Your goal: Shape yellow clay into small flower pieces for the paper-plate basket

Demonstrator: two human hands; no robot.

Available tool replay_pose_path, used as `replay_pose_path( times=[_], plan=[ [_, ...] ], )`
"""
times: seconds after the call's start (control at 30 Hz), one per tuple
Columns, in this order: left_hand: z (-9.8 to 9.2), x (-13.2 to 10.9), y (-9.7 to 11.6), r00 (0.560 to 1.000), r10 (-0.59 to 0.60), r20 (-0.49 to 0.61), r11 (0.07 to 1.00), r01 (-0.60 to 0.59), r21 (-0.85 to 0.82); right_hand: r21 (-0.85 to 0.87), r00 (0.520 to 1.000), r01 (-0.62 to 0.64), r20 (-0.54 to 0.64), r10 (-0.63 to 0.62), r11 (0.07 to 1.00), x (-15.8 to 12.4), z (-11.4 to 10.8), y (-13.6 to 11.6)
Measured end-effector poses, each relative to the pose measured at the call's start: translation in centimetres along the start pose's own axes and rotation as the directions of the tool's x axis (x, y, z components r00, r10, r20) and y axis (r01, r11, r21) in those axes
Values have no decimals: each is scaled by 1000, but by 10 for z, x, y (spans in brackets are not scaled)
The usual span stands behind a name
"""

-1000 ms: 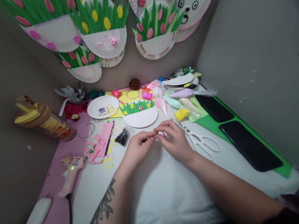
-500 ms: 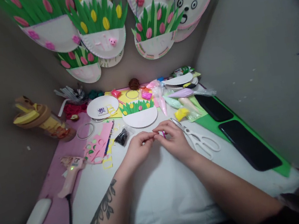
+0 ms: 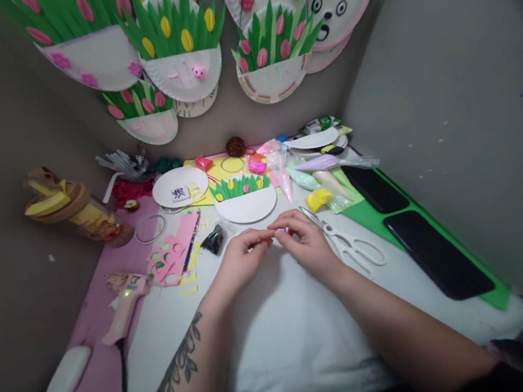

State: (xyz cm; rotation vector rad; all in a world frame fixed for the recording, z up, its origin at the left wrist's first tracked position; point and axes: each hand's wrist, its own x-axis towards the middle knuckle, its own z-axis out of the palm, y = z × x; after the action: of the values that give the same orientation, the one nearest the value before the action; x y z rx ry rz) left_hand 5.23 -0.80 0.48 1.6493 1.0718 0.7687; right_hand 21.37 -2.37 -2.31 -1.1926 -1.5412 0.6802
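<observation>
My left hand (image 3: 248,257) and my right hand (image 3: 304,240) meet at the fingertips over the white cloth (image 3: 285,339). The fingers of both are bent and pinched together; whatever lies between the left fingertips is too small to make out. A small bit of magenta (image 3: 286,230) shows between the right thumb and fingers. Just beyond the hands lies a white half-round paper plate (image 3: 246,208) with green paper grass (image 3: 235,188) and small yellow and pink flowers. White scissors (image 3: 344,240) lie open beside my right hand. A bag of black clay (image 3: 213,239) is left of my left hand.
A pink glue gun (image 3: 124,309) and a cup (image 3: 86,212) stand at the left. Pink paper scraps (image 3: 171,254) lie nearer. Two black phones (image 3: 439,253) rest on green paper at the right. Clay bags (image 3: 306,177) lie behind; decorated plates (image 3: 186,75) hang above.
My right thumb and fingers have shifted slightly around the magenta bit, which now shows less. My left hand stays nearly in place.
</observation>
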Motion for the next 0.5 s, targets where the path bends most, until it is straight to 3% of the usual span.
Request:
replay_pose_path(
  times=[0.5],
  plan=[
    [-3, 1, 0, 999, 30, -11, 999, -30, 25, 49, 998, 7, 68, -10, 999, 3, -1, 0]
  ],
)
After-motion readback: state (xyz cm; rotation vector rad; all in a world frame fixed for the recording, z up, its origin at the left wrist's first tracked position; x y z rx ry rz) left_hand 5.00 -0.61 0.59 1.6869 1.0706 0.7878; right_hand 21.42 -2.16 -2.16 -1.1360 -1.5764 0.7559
